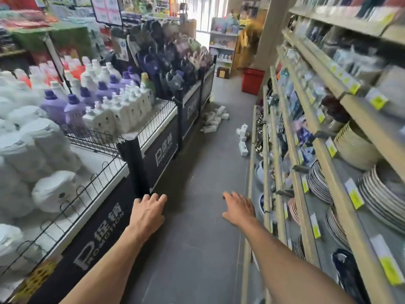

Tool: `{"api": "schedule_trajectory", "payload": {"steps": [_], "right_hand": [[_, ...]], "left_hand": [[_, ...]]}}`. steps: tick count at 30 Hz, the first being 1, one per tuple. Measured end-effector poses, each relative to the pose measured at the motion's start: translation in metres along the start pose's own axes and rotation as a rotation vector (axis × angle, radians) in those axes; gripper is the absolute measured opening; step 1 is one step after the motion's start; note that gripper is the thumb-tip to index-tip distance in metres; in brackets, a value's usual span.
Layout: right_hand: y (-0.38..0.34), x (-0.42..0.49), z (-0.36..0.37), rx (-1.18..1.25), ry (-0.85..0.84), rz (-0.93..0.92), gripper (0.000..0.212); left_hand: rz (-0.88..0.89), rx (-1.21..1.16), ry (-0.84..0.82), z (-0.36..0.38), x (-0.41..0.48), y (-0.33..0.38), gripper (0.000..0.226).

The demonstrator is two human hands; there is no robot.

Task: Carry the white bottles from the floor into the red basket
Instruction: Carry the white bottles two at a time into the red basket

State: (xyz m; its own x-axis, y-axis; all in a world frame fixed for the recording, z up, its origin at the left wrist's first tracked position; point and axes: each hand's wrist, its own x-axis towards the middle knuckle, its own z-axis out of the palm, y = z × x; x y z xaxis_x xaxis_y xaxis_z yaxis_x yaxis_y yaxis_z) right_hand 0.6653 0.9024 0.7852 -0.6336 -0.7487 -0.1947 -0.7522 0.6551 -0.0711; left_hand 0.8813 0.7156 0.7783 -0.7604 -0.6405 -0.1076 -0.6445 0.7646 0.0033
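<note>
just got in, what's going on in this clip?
A person stands in a shop aisle with left hand and right hand held out, both holding nothing. White bottles lie on the floor ahead: a pile by the display stand, a few more by the shelf rack. The red basket stands farther down the aisle. No bottle is picked up yet.

The white bottles [214, 119] heaped far down the aisle are too small and blurred to count. The inside of the red basket [252, 81] cannot be seen. Packets [341, 53] on the upper shelves [317, 60] are smeared beyond naming.
</note>
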Motion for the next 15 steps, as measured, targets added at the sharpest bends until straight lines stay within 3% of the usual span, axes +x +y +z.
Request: {"api": "schedule_trajectory", "payload": {"steps": [15], "right_hand": [[0.016, 0.117, -0.053, 0.046, 0.059, 0.254, 0.053]], "left_hand": [[0.25, 0.027, 0.063, -0.045, 0.205, -0.013, 0.052]]}}
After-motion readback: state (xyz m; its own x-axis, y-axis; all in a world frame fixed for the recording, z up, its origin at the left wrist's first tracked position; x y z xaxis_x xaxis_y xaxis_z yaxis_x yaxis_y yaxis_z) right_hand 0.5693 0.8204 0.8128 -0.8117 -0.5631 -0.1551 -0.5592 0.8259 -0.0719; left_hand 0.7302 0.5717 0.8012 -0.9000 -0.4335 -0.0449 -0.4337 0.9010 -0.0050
